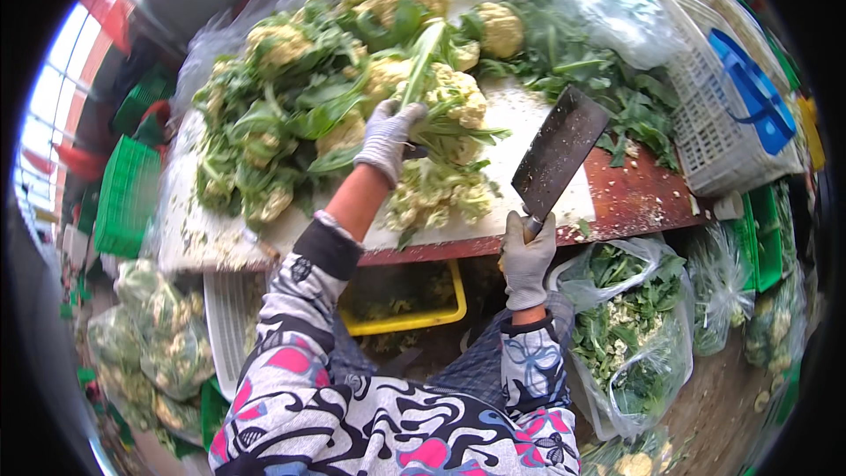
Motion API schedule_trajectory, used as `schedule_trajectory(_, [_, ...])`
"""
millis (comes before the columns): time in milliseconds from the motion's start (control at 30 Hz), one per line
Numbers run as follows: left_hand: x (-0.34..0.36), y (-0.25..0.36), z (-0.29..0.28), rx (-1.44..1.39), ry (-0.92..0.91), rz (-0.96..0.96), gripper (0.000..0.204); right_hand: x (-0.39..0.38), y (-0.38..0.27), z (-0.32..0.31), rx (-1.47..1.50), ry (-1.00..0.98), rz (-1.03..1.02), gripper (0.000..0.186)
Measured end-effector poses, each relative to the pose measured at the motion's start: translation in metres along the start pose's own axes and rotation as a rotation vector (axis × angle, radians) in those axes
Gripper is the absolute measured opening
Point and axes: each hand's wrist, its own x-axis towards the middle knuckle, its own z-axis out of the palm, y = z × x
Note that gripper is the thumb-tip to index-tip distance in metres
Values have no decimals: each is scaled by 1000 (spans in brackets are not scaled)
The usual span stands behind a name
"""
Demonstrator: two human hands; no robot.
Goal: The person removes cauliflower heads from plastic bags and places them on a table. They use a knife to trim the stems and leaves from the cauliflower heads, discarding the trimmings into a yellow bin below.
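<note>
My left hand (389,136), in a pale work glove, is closed around the leafy stem of a cauliflower (454,97) over the table. Its florets face right and its long green leaves spread about my fingers. My right hand (527,257), also gloved, grips the handle of a cleaver (564,148) at the table's front edge. The broad dark blade points up and away, tilted to the right, apart from the cauliflower. Loose florets (432,198) lie on the white board (538,115) just below my left hand. A heap of leafy cauliflowers (291,115) covers the board's left and far side.
Cut leaves (617,88) pile up at the back right beside a white plastic basket (705,97). Below the table edge are a yellow crate (414,322) and a plastic-lined bin of trimmings (630,317). Bagged cauliflowers (154,344) and green crates (126,197) stand at the left.
</note>
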Motion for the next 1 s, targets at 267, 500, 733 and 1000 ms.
schedule_trajectory(267, [-33,-39,-29,-135,71,-32,36,-35,-43,27,-351,-277,-434,16])
schedule_trajectory(500, [-23,-49,-22,4,84,45,48,-25,-51,56,-409,-115,-793,19])
schedule_trajectory(733, [-24,-35,-3,-8,61,-36,37,3,-26,54,-893,-381,-195,26])
schedule_trajectory(1000, [-19,-43,1,187,60,-81,56,-10,-24,45,-736,-365,-138,27])
